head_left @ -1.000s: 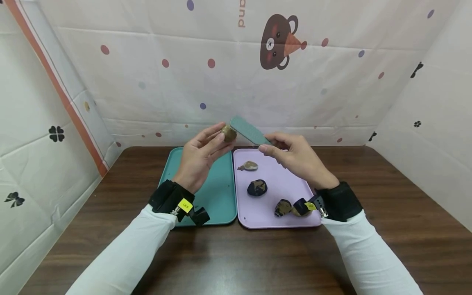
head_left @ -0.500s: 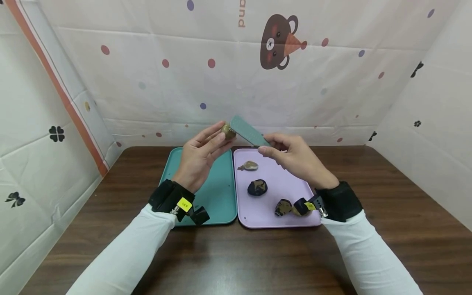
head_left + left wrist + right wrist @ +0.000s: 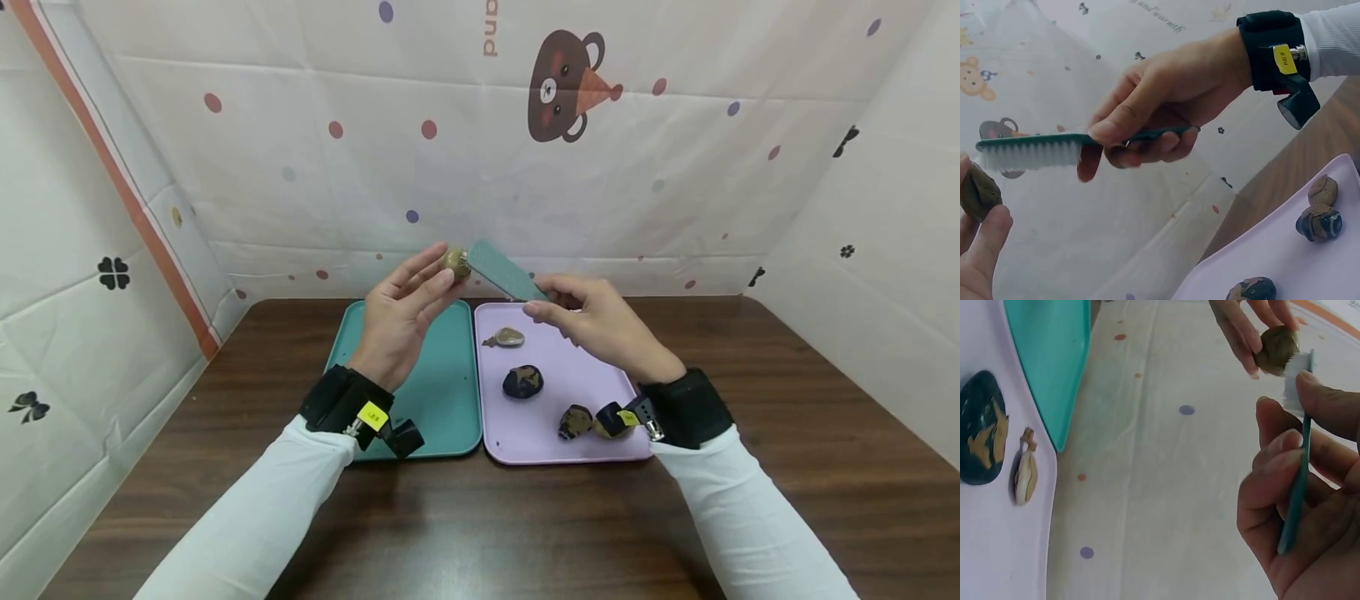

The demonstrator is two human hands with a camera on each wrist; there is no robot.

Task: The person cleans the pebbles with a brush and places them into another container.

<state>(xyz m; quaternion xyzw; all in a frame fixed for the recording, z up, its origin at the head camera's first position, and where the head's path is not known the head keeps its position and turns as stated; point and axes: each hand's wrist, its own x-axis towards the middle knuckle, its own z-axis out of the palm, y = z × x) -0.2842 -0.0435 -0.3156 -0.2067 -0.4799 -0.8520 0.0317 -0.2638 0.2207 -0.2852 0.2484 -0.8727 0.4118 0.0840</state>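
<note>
L. hand (image 3: 400,325), fingers part-curled, pinches brown stone (image 3: 454,266) betw. thumb & fingertips at approx. 1–2 o'clock from palm, raised clear of trays. R. hand (image 3: 603,323), fingers curled round handle, grips green brush (image 3: 502,271), its head pointing to 10 o'clock, bristles at stone's edge. From brown stone: teal tray (image 3: 442,400) at 6–7 o'clock; lilac tray (image 3: 517,435) at 4–5, bearing pale item (image 3: 510,337) & dark stone (image 3: 522,382).
</note>
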